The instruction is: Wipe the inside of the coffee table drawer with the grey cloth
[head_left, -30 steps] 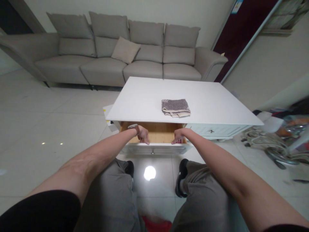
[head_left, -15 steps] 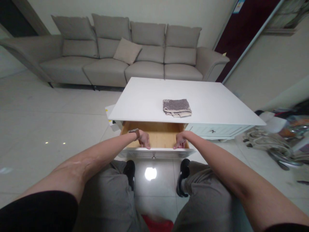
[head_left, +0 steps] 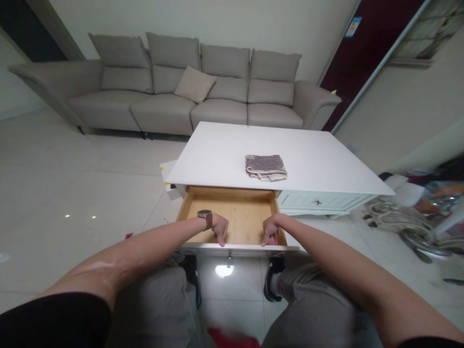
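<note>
A wooden-bottomed drawer (head_left: 241,208) stands pulled out from the white coffee table (head_left: 319,157). My left hand (head_left: 219,229), with a watch (head_left: 206,218) on its wrist, hooks over the drawer's front panel from the inside, thumb on the top edge. Farther right along the same panel, my right hand (head_left: 271,231) grips in a like way. The fingers of both hands are partly hidden. On the outer face a small knob (head_left: 229,255) shows between them. A folded grey-brown towel (head_left: 266,167) with a pale border lies on the tabletop.
Beyond the table runs a long grey sofa (head_left: 221,113) with a loose cushion (head_left: 195,84). A second drawer (head_left: 322,199) on the right is closed. A white box (head_left: 170,176) stands by the table's left side, and clutter (head_left: 416,212) lies at the right. My feet are below the drawer.
Both hands have drawn the drawer farther out toward me, so more of its wooden bottom shows. The towel stays put on the table, and my view has tilted up slightly.
</note>
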Motion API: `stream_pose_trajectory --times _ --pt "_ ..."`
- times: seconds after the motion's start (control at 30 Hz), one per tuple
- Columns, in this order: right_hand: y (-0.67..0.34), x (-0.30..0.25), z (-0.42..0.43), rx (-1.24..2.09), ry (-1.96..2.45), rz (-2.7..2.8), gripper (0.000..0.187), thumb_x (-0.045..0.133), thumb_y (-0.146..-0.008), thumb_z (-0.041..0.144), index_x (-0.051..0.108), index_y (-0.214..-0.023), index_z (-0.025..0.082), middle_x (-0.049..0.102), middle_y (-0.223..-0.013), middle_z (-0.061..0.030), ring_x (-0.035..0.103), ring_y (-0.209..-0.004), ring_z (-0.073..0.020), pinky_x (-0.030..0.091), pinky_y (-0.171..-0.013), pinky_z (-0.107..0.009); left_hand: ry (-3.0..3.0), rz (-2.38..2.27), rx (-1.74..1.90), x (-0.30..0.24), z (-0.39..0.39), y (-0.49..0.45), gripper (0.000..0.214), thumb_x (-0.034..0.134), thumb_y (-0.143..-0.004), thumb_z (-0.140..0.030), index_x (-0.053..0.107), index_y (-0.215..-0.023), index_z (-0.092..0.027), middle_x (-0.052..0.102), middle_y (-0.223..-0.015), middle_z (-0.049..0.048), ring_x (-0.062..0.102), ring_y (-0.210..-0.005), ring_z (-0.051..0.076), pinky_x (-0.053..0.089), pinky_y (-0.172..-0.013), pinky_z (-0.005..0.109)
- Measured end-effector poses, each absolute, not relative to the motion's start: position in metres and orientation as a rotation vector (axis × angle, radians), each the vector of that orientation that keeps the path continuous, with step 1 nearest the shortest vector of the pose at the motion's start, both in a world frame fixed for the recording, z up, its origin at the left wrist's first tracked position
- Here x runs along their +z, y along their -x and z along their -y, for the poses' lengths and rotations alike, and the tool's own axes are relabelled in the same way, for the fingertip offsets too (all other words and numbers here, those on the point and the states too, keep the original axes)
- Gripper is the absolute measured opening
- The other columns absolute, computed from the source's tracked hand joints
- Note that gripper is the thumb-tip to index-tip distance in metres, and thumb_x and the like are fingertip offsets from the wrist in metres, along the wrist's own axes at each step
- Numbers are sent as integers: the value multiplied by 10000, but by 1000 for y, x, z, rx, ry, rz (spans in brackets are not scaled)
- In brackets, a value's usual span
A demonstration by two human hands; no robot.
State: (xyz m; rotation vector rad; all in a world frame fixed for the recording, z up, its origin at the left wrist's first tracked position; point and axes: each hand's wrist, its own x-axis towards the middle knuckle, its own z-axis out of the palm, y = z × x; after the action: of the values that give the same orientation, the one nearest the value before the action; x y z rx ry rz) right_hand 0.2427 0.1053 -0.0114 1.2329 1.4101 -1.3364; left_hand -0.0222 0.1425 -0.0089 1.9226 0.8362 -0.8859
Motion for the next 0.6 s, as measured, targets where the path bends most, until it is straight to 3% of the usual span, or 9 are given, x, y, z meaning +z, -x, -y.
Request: stream_pose_trajectory --times 0.1,0.17,0.27,0.33,0.47,0.6 --pt "-239 -6 -101 -1338 -1230 -1423 555 866 -505 665 740 -701 161 744 -769 -45 713 -941 -239 485 -798 -303 -2095 -908 -893 8 -129 17 456 956 -343 -544 717 -549 -216 721 -655 31 666 -720 228 524 -775 338" --pt "-234 3 -102 -1323 -1211 -1556 508 878 -540 608 758 -768 171 753 -815 -36 711 -923 -232 486 -793 -292 -2272 -991 -902 26 -116 12 428 962 -401 -518 720 -556 -200 743 -713 99 695 -773 284 532 -767 371" --pt "-228 21 -110 -1114 -1327 -2049 329 840 -689 429 767 -908 195 761 -923 -43 697 -913 -218 486 -803 -279 -2490 -1077 -685 61 -94 4 381 923 -551 -507 791 -716 -189 766 -879 199 721 -878 351 536 -750 393" --pt "-228 35 -119 -786 -1497 -2401 297 762 -776 328 744 -1045 202 741 -1065 -80 674 -1001 -240 484 -871 -306 -2505 -1029 -431 84 -85 1 346 819 -705 -544 820 -857 -233 774 -944 180 730 -909 327 536 -751 375" --pt "-243 54 -154 -155 -1805 -2649 719 720 -805 351 477 -1469 222 475 -1503 -155 502 -1327 -311 417 -1077 -409 -2522 -972 -191 114 -86 -3 336 700 -834 -543 820 -940 -247 774 -977 168 730 -951 316 545 -780 385" --pt "-264 57 -206 87 -1930 -2452 1104 824 -697 433 241 -1603 191 189 -1664 -198 249 -1508 -371 334 -1168 -463 -2539 -985 -198 123 -100 -7 329 715 -848 -470 802 -1014 -199 760 -1034 192 721 -1007 341 565 -788 407"
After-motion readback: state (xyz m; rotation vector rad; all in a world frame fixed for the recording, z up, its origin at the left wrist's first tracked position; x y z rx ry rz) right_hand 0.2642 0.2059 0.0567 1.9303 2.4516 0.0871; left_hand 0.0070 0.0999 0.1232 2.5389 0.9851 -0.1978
